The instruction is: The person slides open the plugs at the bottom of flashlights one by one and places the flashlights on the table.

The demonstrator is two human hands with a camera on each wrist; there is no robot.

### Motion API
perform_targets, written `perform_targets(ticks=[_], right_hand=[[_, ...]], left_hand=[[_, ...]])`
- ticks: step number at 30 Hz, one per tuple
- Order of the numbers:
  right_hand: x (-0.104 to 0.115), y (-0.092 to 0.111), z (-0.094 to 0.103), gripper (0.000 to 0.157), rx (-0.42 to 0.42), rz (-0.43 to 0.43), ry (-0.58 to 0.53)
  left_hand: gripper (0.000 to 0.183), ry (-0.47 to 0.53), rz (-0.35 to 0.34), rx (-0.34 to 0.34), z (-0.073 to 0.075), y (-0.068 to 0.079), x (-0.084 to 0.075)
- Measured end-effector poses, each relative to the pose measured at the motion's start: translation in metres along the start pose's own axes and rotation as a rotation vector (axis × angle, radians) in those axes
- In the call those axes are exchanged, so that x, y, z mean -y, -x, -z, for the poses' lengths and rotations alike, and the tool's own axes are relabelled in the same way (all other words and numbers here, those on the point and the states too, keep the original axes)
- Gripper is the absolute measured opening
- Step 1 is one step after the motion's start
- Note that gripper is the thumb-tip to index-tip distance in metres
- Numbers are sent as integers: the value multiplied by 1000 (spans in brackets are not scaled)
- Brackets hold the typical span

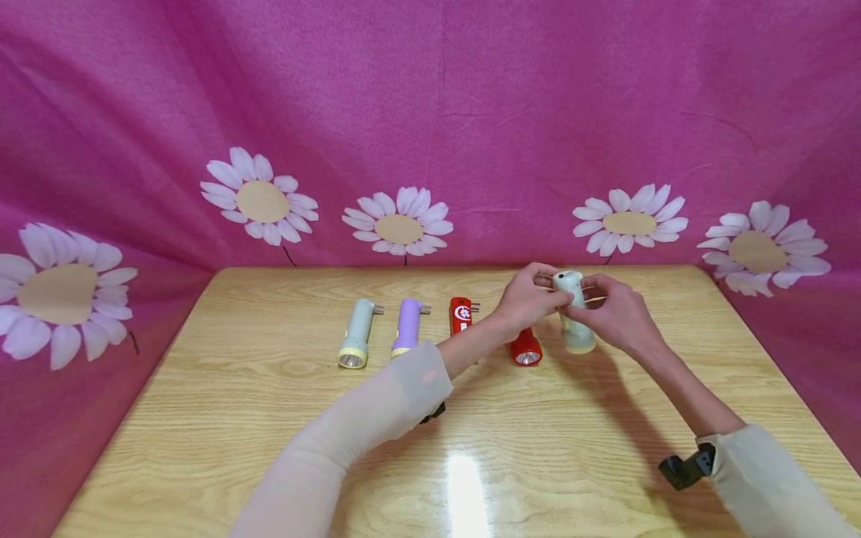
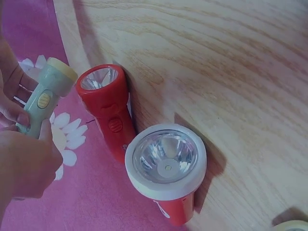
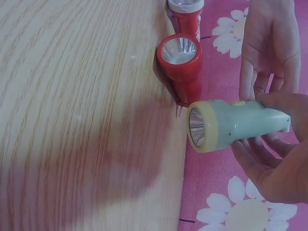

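Observation:
Upright above the table's right half is a pale green flashlight (image 1: 572,321) with a cream rim, its lens end downward in the head view. My right hand (image 1: 622,314) pinches its upper body, the thumb on one side and the fingers on the other, plainest in the right wrist view. My left hand (image 1: 531,299) meets the upper end from the other side, thumb and fingers about it. In the left wrist view a yellowish switch shows on the held flashlight (image 2: 45,98). Just left of it a red flashlight (image 1: 526,350) lies on the table, partly hidden by my left hand.
Farther left lie a red flashlight with a white head (image 2: 166,159), a purple flashlight (image 1: 408,325) and a grey-green flashlight (image 1: 359,332), with plug prongs sticking out. My left forearm covers parts of them. A pink flowered cloth (image 1: 498,134) hangs behind the wooden table (image 1: 269,388).

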State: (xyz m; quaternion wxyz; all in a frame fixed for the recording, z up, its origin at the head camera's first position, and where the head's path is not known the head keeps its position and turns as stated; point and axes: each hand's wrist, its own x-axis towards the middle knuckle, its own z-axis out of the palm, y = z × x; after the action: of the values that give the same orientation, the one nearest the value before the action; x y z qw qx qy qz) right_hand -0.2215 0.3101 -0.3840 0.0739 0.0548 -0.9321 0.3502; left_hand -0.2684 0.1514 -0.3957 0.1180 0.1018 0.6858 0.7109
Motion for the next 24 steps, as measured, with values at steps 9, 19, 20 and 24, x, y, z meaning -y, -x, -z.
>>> perform_targets(ticks=[9, 19, 20, 24], right_hand=[[0, 1, 1, 49, 0, -6, -45], [1, 3, 0, 49, -46, 6, -54], [1, 3, 1, 50, -50, 8, -54], [2, 5, 0, 51, -59, 14, -58]], left_hand=[[37, -40, -73, 97, 6, -1, -1], [25, 86, -43, 101, 4, 1, -5], [23, 104, -39, 95, 3, 1, -6], [19, 143, -18, 67, 0, 3, -7]])
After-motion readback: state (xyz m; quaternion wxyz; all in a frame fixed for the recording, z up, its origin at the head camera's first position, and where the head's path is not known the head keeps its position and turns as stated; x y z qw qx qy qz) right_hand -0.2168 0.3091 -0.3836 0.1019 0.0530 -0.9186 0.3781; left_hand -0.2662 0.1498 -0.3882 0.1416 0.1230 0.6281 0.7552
